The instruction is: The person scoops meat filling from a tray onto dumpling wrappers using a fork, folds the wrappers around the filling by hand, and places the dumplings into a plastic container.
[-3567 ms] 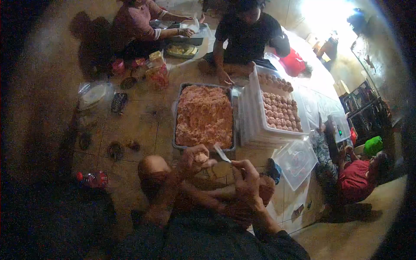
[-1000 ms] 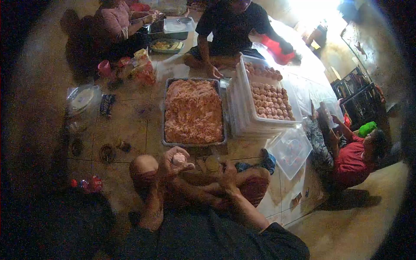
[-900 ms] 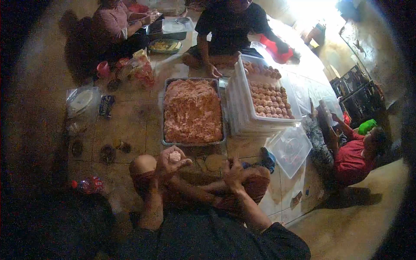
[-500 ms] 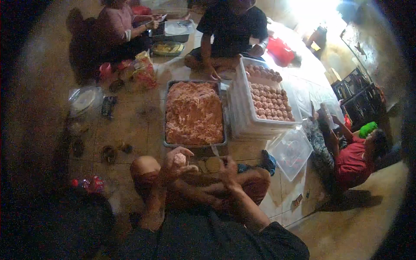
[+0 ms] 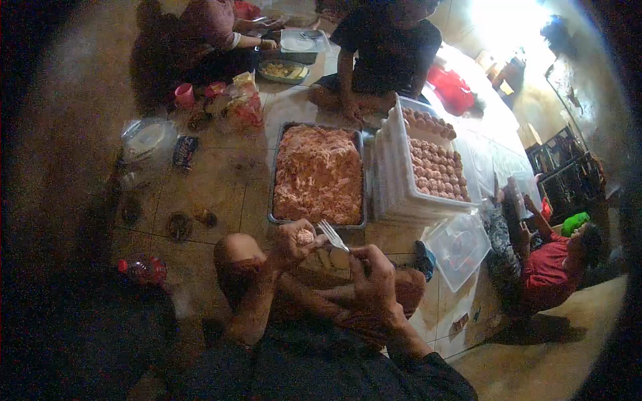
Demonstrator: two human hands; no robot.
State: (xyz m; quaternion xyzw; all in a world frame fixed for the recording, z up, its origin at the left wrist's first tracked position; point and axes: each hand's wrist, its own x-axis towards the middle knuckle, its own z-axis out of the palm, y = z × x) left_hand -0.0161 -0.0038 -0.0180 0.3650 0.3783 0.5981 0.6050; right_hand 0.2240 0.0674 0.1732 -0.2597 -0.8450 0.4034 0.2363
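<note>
My left hand (image 5: 294,244) is closed around a small pink ball of minced meat (image 5: 305,237), part of which shows between thumb and fingers. In my right hand (image 5: 374,274) is a fork (image 5: 333,235), its tines pointing up and left, close beside the meat ball; whether they touch I cannot tell. Just beyond both hands lies a metal tray (image 5: 272,194) heaped with minced meat (image 5: 317,174). To its right stands a stack of clear plastic boxes (image 5: 391,167), the top one holding rows of meatballs (image 5: 438,167).
A clear lid (image 5: 458,250) lies on the tiles at the right, near a seated person in red (image 5: 552,264). Another person in black (image 5: 384,60) sits beyond the tray. A bottle (image 5: 142,269), a pink cup (image 5: 184,95) and packets (image 5: 244,107) are at the left.
My right hand has brought the fork up and left, nearer the meat ball in my left hand. The whole view has shifted, so the surroundings appear farther right.
</note>
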